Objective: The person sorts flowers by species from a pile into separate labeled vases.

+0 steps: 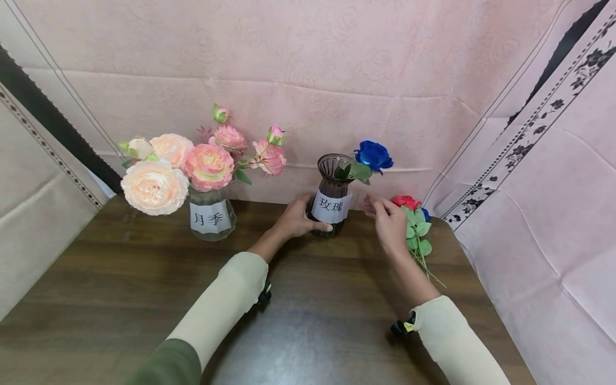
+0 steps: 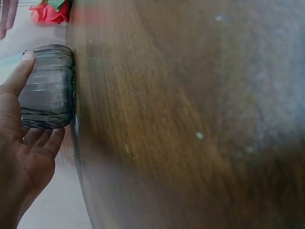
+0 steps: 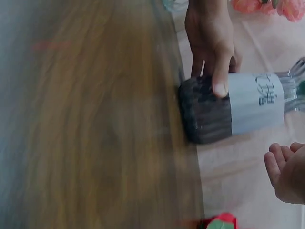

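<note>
Two glass vases stand on the wood-grain table (image 1: 308,321). The person's left hand (image 1: 297,218) grips the dark ribbed vase (image 1: 333,187), thumb across the front and fingers behind, low on the body; this vase stands near the table's back edge. It bears one white label (image 1: 332,207) with two characters and holds one blue rose (image 1: 374,156), which leans out over the rim to the right. The right hand (image 1: 391,222) is beside it, apart from the glass, its fingers loosely bent and together with nothing between them.

Right of that hand lie two more roses: one red rose (image 1: 406,202) and one second blue rose (image 1: 426,215), mostly hidden, their green stems pointing toward the person. To the left, the clear vase (image 1: 232,218) has one label (image 1: 210,216) and holds two large cream blooms, one smaller cream one, three pink blooms and two pink buds.
</note>
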Tool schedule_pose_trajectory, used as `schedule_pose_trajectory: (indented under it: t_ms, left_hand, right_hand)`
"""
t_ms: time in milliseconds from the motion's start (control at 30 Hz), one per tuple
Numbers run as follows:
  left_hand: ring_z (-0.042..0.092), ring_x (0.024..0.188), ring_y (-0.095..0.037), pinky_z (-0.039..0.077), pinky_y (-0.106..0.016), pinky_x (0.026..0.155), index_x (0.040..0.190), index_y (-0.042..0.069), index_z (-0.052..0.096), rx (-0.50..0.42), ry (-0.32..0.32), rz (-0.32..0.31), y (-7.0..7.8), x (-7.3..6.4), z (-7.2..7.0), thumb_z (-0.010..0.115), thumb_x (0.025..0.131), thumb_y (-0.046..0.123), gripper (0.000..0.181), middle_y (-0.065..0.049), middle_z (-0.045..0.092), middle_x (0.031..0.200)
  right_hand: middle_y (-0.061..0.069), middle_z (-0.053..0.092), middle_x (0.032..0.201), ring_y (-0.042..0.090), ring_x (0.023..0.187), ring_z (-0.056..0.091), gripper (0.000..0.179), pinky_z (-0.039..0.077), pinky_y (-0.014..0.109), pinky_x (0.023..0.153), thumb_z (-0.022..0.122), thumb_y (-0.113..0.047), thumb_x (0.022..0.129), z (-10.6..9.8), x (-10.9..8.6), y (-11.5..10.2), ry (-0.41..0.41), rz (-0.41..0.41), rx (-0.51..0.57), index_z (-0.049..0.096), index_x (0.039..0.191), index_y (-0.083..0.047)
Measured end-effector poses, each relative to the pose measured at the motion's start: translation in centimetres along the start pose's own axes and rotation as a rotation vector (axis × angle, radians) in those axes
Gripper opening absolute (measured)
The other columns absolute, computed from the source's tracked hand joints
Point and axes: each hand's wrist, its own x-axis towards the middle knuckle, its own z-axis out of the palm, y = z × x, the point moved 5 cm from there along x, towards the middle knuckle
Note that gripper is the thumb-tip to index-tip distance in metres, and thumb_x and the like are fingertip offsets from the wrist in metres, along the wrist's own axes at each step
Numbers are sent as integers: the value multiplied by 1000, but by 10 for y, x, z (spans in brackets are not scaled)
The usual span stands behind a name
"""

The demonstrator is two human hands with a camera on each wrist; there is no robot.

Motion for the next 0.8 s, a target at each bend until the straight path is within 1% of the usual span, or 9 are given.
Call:
schedule_pose_trajectory:
  t_ms: [67, 133, 200, 233, 333, 467, 567, 700, 800]
  left_hand:
    - [61, 151, -33, 50, -51, 128, 167, 8, 49, 0, 1, -1, 0, 0, 0, 105, 80, 40, 108, -14, 62, 164]
    - [60, 151, -33, 49, -51, 129, 167, 8, 49, -2, 0, -2, 0, 0, 0, 105, 80, 40, 108, -14, 61, 165]
    - [58, 153, -33, 48, -52, 130, 167, 7, 50, -4, 0, -4, 0, 0, 0, 105, 81, 40, 108, -14, 59, 166]
    - [58, 154, -34, 48, -52, 130, 167, 7, 50, -5, -3, -7, -1, 0, 0, 105, 81, 39, 108, -14, 59, 167]
    - [56, 155, -34, 47, -52, 131, 167, 5, 50, -10, -11, -10, -1, 1, 0, 105, 82, 39, 107, -16, 57, 168]
    - [54, 158, -34, 45, -52, 133, 167, 4, 49, -6, -13, -8, -1, 1, 0, 104, 82, 40, 108, -16, 57, 169]
    - [53, 159, -35, 44, -52, 134, 167, 4, 49, 2, -13, -6, 0, 2, 0, 105, 81, 40, 109, -17, 56, 170]
    - [53, 159, -35, 44, -52, 134, 167, 2, 49, 3, -15, -4, 1, 1, 0, 105, 81, 39, 109, -18, 56, 170]
    - [53, 159, -35, 45, -52, 133, 166, 2, 49, 1, -17, -12, 0, 1, 0, 105, 81, 39, 108, -18, 56, 169]
  right_hand:
    - [11, 86, 116, 5, 95, 83, 34, 68, 23, 89, 61, -13, 116, -9, -1, 4, -15, 22, 1, 76, 133, 13]
    - [-5, 85, 109, 3, 95, 82, 35, 68, 23, 90, 64, -17, 116, -18, -3, 7, -40, 54, -15, 75, 136, 10]
    - [-14, 83, 105, 4, 96, 82, 37, 68, 23, 91, 65, -19, 116, -28, -5, 9, -67, 83, -35, 74, 138, 9]
    - [-15, 82, 103, 5, 96, 82, 37, 68, 24, 92, 65, -20, 116, -33, -6, 10, -80, 100, -41, 74, 139, 8]
    - [-14, 84, 104, 6, 97, 84, 40, 68, 27, 94, 64, -20, 117, -48, -6, 10, -116, 127, -55, 71, 140, 11]
    - [-7, 87, 104, 7, 93, 85, 42, 69, 29, 91, 64, -17, 116, -67, -5, 9, -142, 147, -42, 68, 140, 17]
    - [-8, 87, 99, 7, 91, 85, 39, 69, 27, 87, 66, -19, 115, -81, -4, 10, -153, 173, -44, 72, 137, 13]
    - [-9, 87, 94, 10, 88, 86, 22, 69, 25, 84, 70, -20, 114, -99, -4, 12, -156, 208, -35, 80, 124, -3]
    - [-9, 87, 94, 9, 86, 85, 21, 69, 25, 82, 70, -19, 114, -112, -5, 15, -152, 230, -48, 80, 124, -3]
